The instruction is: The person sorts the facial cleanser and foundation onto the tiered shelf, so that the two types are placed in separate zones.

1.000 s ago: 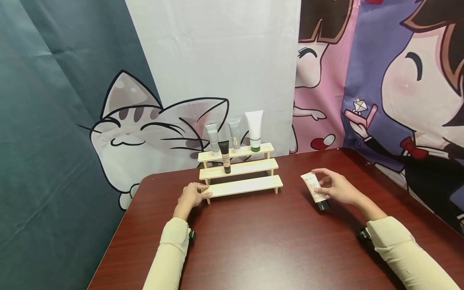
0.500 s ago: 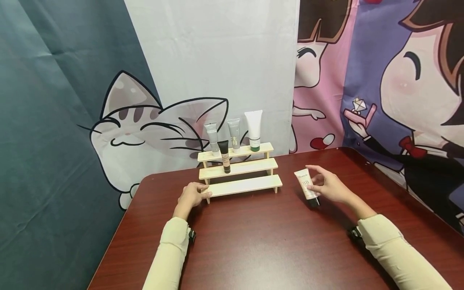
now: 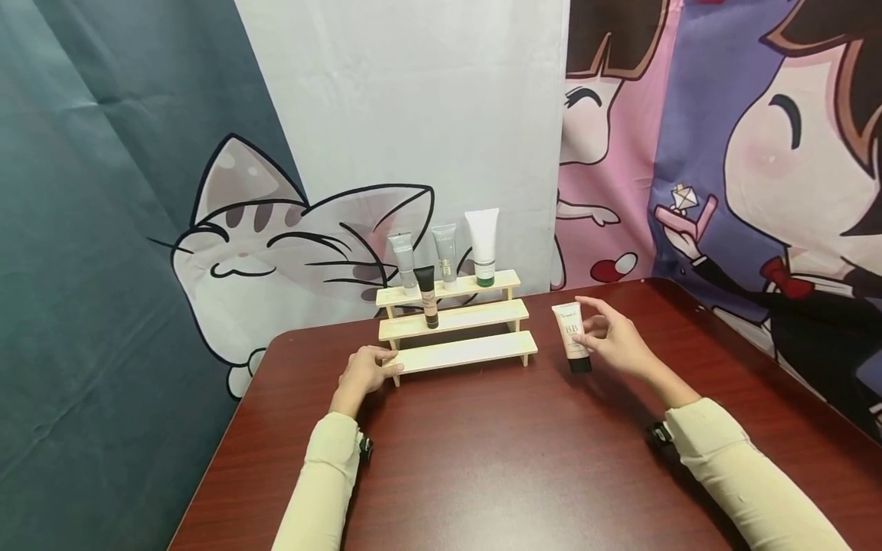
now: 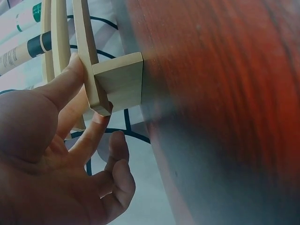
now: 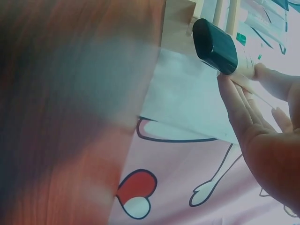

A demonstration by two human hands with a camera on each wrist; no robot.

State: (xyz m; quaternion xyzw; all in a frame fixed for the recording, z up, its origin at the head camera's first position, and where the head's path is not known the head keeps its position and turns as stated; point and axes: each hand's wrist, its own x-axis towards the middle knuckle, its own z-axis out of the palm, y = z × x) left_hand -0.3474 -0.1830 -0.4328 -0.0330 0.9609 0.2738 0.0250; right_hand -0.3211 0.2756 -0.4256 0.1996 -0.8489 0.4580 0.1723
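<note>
My left hand (image 3: 363,373) pinches the left end of the lowest step of a three-tier wooden display stand (image 3: 465,353). In the left wrist view the thumb lies on top of that step's board (image 4: 87,47) and fingers reach beneath it. Off to the stand's right, my right hand (image 3: 618,340) grips a pale BB cream tube (image 3: 570,325) between thumb and fingers, black cap downward. The right wrist view shows that black cap (image 5: 214,46) close up, with the stand behind it. A slim black-capped beige tube (image 3: 429,298) stands on the middle step.
Along the top step stand two grey tubes, one left (image 3: 404,260) and one central (image 3: 446,252), and a white tube (image 3: 485,241) with a green cap at the right. The dark red table (image 3: 482,459) ends just behind the stand, at a printed cloth backdrop (image 3: 413,92).
My right hand has carried the BB cream tube leftward and slightly farther back, toward the stand, and the tube has become more upright. My left hand keeps its place on the stand.
</note>
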